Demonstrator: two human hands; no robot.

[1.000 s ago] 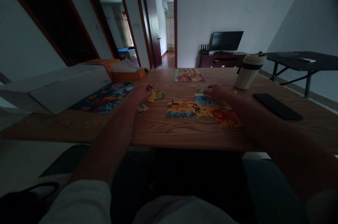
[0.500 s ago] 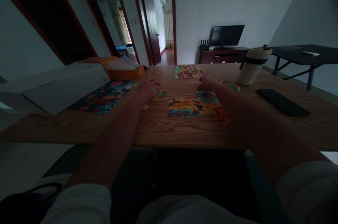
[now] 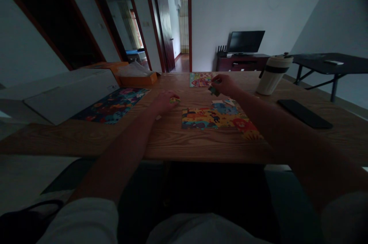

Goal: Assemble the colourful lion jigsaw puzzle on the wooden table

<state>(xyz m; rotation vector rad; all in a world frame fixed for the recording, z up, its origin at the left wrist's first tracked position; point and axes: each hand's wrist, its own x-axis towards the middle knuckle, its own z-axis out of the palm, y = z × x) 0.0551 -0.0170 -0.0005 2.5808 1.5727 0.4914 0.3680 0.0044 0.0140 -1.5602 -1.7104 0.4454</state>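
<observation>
My right hand (image 3: 226, 84) is raised a little above the table, its fingers pinching a dark green puzzle piece (image 3: 213, 90). Below it lies a partly assembled jigsaw puzzle (image 3: 211, 117) with orange ground, animals and a red lion. Loose pale and blue pieces (image 3: 222, 105) touch or overlap its upper edge; which, I cannot tell. On the left, my left hand (image 3: 166, 102) is low at the tabletop, fingers curled around a green and yellow puzzle piece (image 3: 174, 100). A small pale piece (image 3: 158, 117) lies beside its wrist.
A colourful picture sheet (image 3: 200, 79) lies at the far edge. To the left are a dark blue picture sheet (image 3: 115, 104), a white box (image 3: 74, 94) and an orange box (image 3: 138, 80). A tumbler (image 3: 273, 77) and a black phone-like slab (image 3: 304, 113) are on the right.
My right hand has lifted from the table and drawn slightly back, now with a green piece in its fingers. My left hand has shifted slightly right and nearer, its fingers closing over the green and yellow piece.
</observation>
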